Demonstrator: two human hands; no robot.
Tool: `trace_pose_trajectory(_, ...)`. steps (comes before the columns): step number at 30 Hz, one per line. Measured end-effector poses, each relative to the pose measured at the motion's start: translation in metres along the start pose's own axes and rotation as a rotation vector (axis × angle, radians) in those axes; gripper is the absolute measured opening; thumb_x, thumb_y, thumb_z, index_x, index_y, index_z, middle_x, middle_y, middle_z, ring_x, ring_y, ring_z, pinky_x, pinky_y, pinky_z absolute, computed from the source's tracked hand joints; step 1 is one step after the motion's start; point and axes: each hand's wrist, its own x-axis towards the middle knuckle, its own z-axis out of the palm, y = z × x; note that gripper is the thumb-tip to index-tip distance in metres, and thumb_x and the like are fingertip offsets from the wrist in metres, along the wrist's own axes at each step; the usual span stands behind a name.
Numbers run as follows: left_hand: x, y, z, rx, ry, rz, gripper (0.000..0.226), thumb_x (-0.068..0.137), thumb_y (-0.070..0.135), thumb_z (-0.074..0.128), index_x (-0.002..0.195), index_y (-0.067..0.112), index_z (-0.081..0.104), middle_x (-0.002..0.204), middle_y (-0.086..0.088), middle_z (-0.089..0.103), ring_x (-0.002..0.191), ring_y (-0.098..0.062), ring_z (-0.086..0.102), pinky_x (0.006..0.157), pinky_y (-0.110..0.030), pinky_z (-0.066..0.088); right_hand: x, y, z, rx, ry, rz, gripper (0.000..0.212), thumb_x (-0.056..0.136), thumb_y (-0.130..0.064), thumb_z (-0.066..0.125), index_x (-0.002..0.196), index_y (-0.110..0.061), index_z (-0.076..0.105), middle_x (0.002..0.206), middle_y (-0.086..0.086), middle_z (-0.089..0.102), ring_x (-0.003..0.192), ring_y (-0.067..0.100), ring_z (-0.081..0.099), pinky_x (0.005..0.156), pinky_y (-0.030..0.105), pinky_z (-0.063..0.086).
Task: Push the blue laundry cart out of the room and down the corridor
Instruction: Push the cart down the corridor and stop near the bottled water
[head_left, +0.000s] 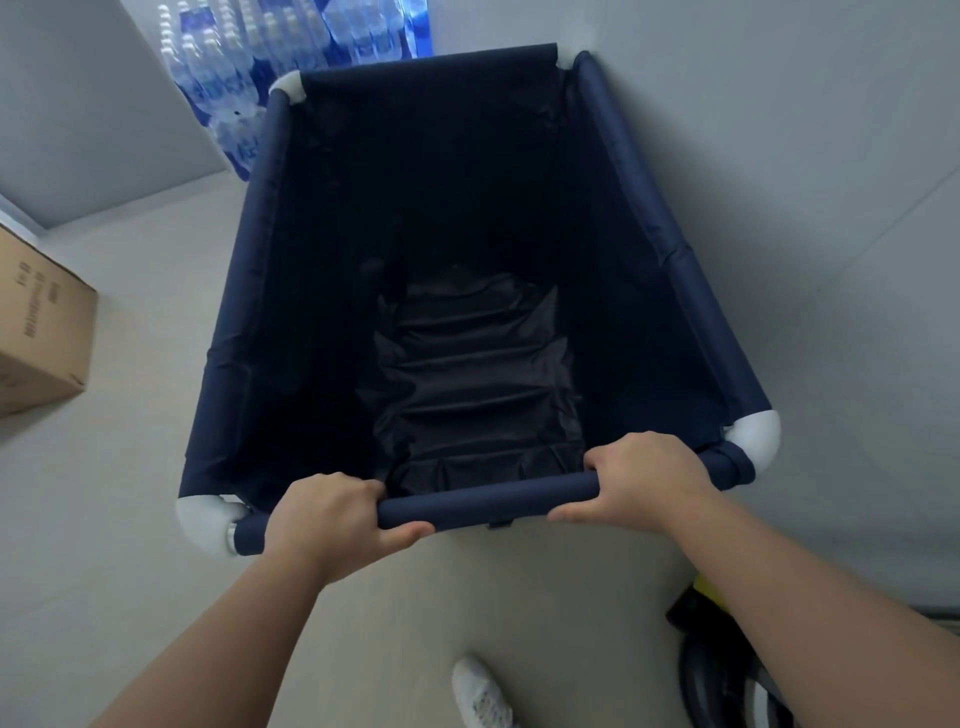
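The blue laundry cart (691, 291) fills the middle of the head view: dark navy fabric on a tube frame with white corner joints, seen from above. Its inside holds only creased fabric at the bottom. My left hand (332, 514) is wrapped around the near rail (488, 501) toward its left end. My right hand (644, 478) grips the same rail toward its right end. Both arms reach forward from the bottom of the frame.
Shrink-wrapped packs of water bottles (228, 78) are stacked against the wall just beyond the cart's far left corner. A cardboard box (36, 332) stands on the floor at the left. A black and yellow object (727, 670) lies at lower right, and a white shoe (480, 696) is below.
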Motion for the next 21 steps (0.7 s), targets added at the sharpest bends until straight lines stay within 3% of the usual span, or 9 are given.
trace_pose_trajectory(17,0.071,-0.013,-0.018,-0.008,-0.003,-0.057,0.08,0.064,0.099,0.014,0.069,0.031,0.056,0.055,0.011,0.052,0.05,-0.006,0.049,0.047,-0.028,0.031,0.08,0.03,-0.037,-0.014,-0.003,-0.084,0.081,0.057,-0.103,0.025,0.076,-0.032,0.057,0.066,-0.01,0.06,0.062,0.007,0.057,0.06,0.032,0.05)
trace_pose_trajectory(21,0.089,-0.016,-0.019,-0.015,-0.004,-0.082,0.078,0.064,0.099,0.018,0.068,0.032,0.057,0.052,0.011,0.053,0.048,-0.005,0.049,0.045,-0.026,0.03,0.1,0.039,-0.042,-0.041,-0.004,-0.111,0.079,0.057,-0.104,0.023,0.066,-0.031,0.052,0.061,-0.01,0.057,0.057,0.007,0.054,0.052,0.03,0.041)
